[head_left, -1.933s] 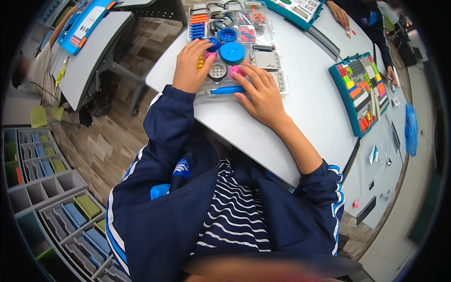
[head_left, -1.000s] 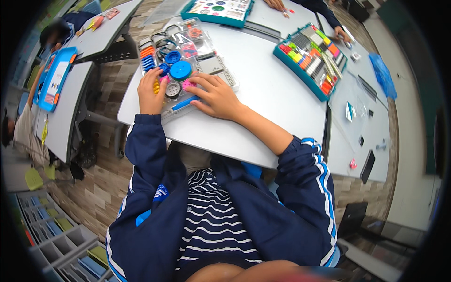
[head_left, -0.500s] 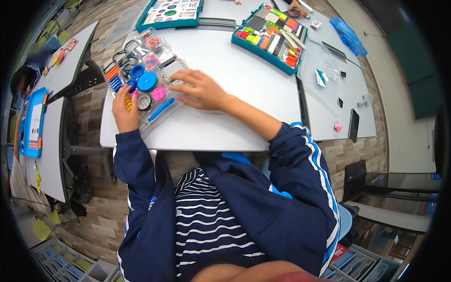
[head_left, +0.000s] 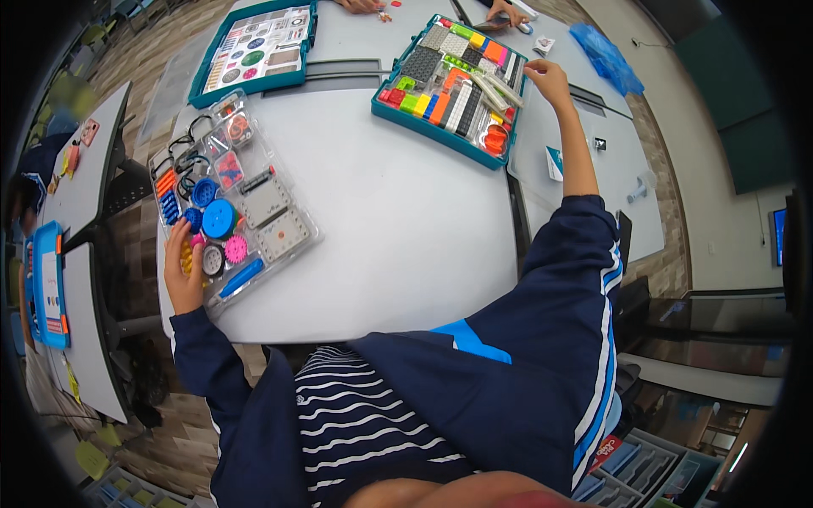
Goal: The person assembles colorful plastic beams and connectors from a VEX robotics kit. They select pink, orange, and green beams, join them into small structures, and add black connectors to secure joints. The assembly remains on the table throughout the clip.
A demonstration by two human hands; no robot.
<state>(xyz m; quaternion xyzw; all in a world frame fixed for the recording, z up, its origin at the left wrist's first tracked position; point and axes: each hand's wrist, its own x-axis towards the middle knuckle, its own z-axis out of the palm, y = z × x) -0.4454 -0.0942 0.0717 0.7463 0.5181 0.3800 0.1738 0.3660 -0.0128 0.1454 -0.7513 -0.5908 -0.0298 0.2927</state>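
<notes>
Resting over the clear tray (head_left: pixel 264 154) — left hand (head_left: pixel 184 273), thumb and fingers parted; beside the teal block box (head_left: pixel 440 140) — right hand (head_left: pixel 550 82), fingers bent, grip indiscernible.

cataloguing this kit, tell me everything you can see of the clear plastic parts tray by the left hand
The clear plastic parts tray is shallow, compartmented and lies flat, angled, on the white table near the table's left edge. It holds a blue disc, pink gear, grey wheel, grey blocks, cables and orange pieces; a long blue piece lies along its near end. The left hand appears to touch its left side.
</notes>
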